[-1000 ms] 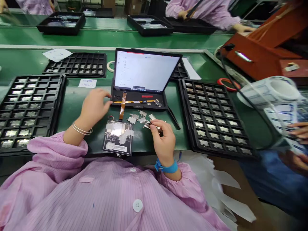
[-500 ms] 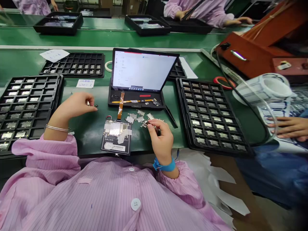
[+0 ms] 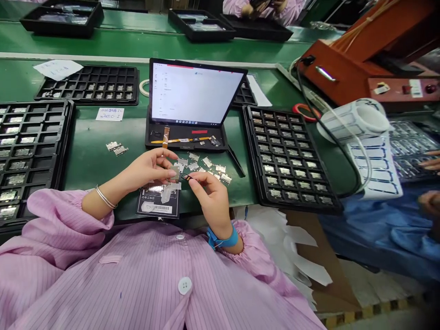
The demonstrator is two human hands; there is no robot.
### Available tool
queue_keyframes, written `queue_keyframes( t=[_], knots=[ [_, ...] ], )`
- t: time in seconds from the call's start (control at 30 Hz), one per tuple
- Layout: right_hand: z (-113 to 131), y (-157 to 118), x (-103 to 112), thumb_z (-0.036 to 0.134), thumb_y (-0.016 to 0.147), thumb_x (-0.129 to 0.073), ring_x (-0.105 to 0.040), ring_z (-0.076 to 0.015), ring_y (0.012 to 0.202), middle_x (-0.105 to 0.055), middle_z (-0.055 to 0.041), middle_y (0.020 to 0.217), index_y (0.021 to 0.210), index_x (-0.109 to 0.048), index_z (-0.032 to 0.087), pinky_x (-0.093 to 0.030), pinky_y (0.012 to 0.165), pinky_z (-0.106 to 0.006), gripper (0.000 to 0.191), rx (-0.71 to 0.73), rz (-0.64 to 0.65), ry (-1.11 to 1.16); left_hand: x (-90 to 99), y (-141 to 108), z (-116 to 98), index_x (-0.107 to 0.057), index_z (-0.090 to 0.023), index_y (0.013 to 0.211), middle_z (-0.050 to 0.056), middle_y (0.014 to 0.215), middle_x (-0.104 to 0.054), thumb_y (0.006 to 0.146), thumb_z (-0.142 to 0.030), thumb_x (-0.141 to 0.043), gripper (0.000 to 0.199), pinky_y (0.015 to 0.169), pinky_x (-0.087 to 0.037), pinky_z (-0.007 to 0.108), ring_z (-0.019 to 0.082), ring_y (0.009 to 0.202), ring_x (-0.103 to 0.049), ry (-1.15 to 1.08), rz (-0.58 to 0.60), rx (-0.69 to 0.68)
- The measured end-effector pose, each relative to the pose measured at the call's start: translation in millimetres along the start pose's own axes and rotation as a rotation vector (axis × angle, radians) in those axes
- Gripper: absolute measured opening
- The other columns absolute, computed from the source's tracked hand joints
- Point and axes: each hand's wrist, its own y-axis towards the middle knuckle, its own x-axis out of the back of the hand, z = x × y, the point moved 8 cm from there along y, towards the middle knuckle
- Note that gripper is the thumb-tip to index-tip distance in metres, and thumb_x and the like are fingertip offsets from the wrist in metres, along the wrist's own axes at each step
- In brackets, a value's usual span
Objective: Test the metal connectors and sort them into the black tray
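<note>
My left hand (image 3: 151,167) is over the top of a black flat unit with a barcode label (image 3: 158,208), its fingers pinched at the edge of a small board (image 3: 175,173). Close beside it, my right hand (image 3: 211,195) pinches a small dark piece with copper-coloured contacts (image 3: 187,177). An orange ribbon cable (image 3: 166,135) runs up from behind my left hand toward a tablet with a lit screen (image 3: 195,94). Loose small silvery boards (image 3: 207,162) lie just beyond my right hand. Two more silvery boards (image 3: 117,147) lie to the left.
Black compartment trays with silvery boards stand left (image 3: 65,137) and right (image 3: 292,158). Behind are another tray (image 3: 92,82), a handwritten label (image 3: 110,114) and a tape roll (image 3: 144,88). A label roll (image 3: 369,114) and red machine (image 3: 343,68) are at right. Co-workers' hands show at the right and far side.
My left hand has moved right, from the table's left part to above the black unit. Two silvery boards now show where it was. My right hand has come left beside it, and the view has shifted.
</note>
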Motion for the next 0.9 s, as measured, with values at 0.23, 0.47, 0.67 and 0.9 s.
queue_keyframes(
  t=[0.23, 0.47, 0.67, 0.9],
  knots=[
    [-7.8, 1.7, -0.6, 0.033, 0.085, -0.062, -0.065, -0.0201, 0.084, -0.069, -0.0044, 0.088, 0.084, -0.064, 0.022, -0.052, 0.078, -0.037, 0.012, -0.111, 0.018, 0.11, -5.4, -1.7, 5.7, -0.064, -0.014, 0.095, 0.001, 0.075, -0.064, 0.071, -0.022, -0.078, 0.029, 0.048, -0.042, 0.019, 0.008, 0.055, -0.057, 0.035, -0.011, 0.054],
    [-10.5, 5.5, -4.5, 0.036, 0.082, -0.064, -0.067, -0.0181, 0.072, -0.069, -0.0025, 0.077, 0.079, -0.06, 0.021, -0.053, 0.062, -0.031, 0.015, -0.189, 0.071, 0.192, -14.1, -2.9, 5.2, -0.065, -0.015, 0.097, 0.002, 0.074, -0.06, 0.078, -0.03, -0.07, 0.025, 0.043, -0.031, 0.019, 0.007, 0.051, -0.044, 0.105, 0.127, -0.003],
    [-10.6, 3.9, -10.3, 0.039, 0.081, -0.064, -0.064, -0.0144, 0.062, -0.069, -0.0022, 0.076, 0.076, -0.056, 0.021, -0.052, 0.056, -0.028, 0.021, -0.234, 0.119, 0.221, -16.9, -3.7, 5.2, -0.071, -0.015, 0.088, -0.002, 0.062, -0.054, 0.078, -0.032, -0.07, 0.02, 0.045, -0.033, 0.02, 0.008, 0.051, -0.044, 0.172, 0.148, 0.002],
    [-8.5, 2.0, -14.4, 0.036, 0.083, -0.064, -0.063, -0.0159, 0.065, -0.065, -0.0017, 0.07, 0.076, -0.059, 0.02, -0.05, 0.055, -0.028, 0.019, -0.19, 0.203, 0.16, -18.1, -4.5, 7.2, -0.073, -0.014, 0.079, -0.003, 0.056, -0.051, 0.076, -0.03, -0.071, 0.016, 0.044, -0.029, 0.02, 0.006, 0.047, -0.038, 0.216, 0.187, 0.036]
  ],
)
